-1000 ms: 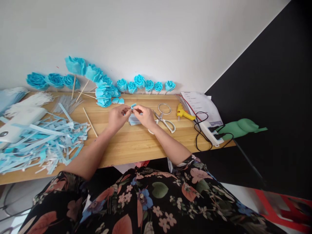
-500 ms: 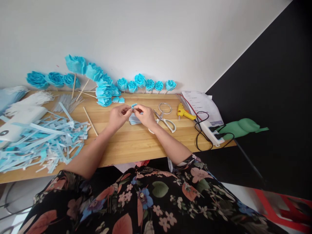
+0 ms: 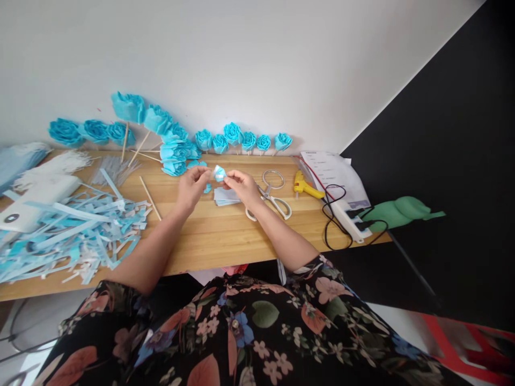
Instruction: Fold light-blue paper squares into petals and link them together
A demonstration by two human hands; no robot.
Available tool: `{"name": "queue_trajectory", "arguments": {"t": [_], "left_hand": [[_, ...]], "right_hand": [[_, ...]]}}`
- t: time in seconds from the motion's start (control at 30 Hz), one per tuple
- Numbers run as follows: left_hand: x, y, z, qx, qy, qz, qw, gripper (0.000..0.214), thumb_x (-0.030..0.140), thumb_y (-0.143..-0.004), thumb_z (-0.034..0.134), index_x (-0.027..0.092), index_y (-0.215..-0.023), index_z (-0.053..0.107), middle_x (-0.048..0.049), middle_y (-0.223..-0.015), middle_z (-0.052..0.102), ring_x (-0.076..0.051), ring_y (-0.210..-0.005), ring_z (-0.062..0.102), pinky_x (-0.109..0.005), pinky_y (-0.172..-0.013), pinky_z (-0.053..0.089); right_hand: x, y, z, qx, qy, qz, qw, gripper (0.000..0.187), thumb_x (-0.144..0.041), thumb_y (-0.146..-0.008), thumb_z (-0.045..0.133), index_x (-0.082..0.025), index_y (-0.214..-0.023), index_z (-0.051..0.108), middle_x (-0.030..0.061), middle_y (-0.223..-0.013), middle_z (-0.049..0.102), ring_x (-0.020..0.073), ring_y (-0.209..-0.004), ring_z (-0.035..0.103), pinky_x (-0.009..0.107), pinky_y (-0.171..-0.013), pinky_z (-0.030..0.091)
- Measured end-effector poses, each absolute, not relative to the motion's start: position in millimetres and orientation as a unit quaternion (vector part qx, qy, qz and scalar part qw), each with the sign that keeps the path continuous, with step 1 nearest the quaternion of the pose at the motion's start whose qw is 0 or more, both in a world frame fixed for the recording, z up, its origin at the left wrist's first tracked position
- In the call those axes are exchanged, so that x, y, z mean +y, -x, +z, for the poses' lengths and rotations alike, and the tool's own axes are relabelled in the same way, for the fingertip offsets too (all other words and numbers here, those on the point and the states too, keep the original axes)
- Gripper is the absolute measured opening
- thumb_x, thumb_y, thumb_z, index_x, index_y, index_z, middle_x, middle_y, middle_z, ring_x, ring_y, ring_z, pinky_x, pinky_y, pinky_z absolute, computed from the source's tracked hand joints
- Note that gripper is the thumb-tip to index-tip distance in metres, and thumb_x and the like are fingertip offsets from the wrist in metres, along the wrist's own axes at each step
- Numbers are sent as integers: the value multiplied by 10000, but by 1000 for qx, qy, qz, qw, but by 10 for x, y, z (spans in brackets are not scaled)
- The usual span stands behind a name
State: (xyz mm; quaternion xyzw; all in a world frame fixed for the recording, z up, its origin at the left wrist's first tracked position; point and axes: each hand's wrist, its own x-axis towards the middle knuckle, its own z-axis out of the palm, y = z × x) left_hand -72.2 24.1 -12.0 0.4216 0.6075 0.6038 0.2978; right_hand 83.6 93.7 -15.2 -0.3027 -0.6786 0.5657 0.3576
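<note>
Looks forward and down from the wearer's head, near, within arm's reach of the pale wooden surface (image 3: 209, 236). Faces the plain white wall (image 3: 257, 53) behind. Centres on the small blue paper piece (image 3: 219, 172) between left hand (image 3: 192, 188) and right hand (image 3: 243, 188).

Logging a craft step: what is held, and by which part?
A small blue paper piece, its sides pinched by left hand and right hand.

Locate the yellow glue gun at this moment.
In the head view, the yellow glue gun lies on the wooden table, right of the scissors and left of the white power strip.
</note>
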Motion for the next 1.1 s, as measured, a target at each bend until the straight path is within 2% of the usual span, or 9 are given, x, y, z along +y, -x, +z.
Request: {"name": "queue_trajectory", "arguments": {"t": [0.07, 0.13, 0.23, 0.33, 0.4, 0.63, 0.97, 1.1], "left_hand": [[261, 756, -131, 596, -378, 628, 327, 362, 396, -769, 683, 182, -1055, 631, 7, -726, 617, -117, -572, 539, -231, -506, 409], [267, 783, -136, 573, -360, 624, 391, 469, 444, -746, 719, 184, -1124, 618, -23, -811, 660, -131, -614, 592, -233, -514, 437], [253, 802, -137, 547, -391, 583, 456, 439, 490, -703, 762, 165, -983, 672, -42, -771, 679, -130, -591, 592, -234, -506, 427], [229, 796, -127, 560, -419, 569, 433, 339, 456, -651, 794, 166, -756, 651, -11, -621, 632, -103, -514, 526, -234, -503, 404], [219, 786, -116, 564, -431, 566, 420, 308, 429, -638, 791, 172, -693, 630, 6, -571, 600, -98, -501, 506, -235, -508, 398], [230, 764, -121, 567, -450, 548, 419, 238, 376, -646, 746, 175, -689, 625, 12, -569, 586, -97, -489, 485, -240, -496, 381], [233, 815, -108, 577, -462, 552, 386, 184, 346, -669, 691, 180, -651, 615, 12, -532, 554, -105, -490, 475, -244, -496, 387], [241, 799, -120, 582, -466, 558, 365, 178, 350, -689, 682, 187, -710, 615, 25, -534, 539, -106, -486, 460, -244, -491, 369]], "right_hand": [[956, -835, -154, -635, 303, 619, 350, 259, -461, -774, 676, -208, -822, 644, 15, -810, 726, 133, -736, 654, 275, -778, 537], [963, -835, -158, -619, 307, 635, 346, 274, -471, -754, 696, -210, -821, 647, 9, -802, 725, 123, -719, 645, 265, -774, 539], [958, -843, -157, -622, 309, 634, 341, 268, -462, -740, 704, -208, -807, 647, -9, -747, 700, 116, -693, 630, 251, -751, 535], [948, -858, -142, -632, 294, 638, 328, 269, -467, -760, 682, -204, -806, 651, -9, -727, 687, 122, -694, 632, 250, -738, 533], [944, -864, -133, -641, 281, 639, 318, 284, -483, -785, 653, -201, -812, 655, 1, -743, 694, 128, -709, 636, 250, -729, 529], [955, -844, -172, -707, 313, 549, 318, 294, -456, -762, 665, -200, -675, 549, -15, -699, 658, 114, -670, 599, 225, -651, 458], [990, -880, -117, -693, 296, 589, 291, 234, -424, -772, 636, -192, -797, 658, -8, -716, 678, 137, -710, 628, 246, -698, 492], [1007, -880, -132, -697, 297, 577, 303, 238, -422, -769, 653, -188, -810, 657, -18, -698, 658, 131, -696, 624, 243, -697, 488]]}}
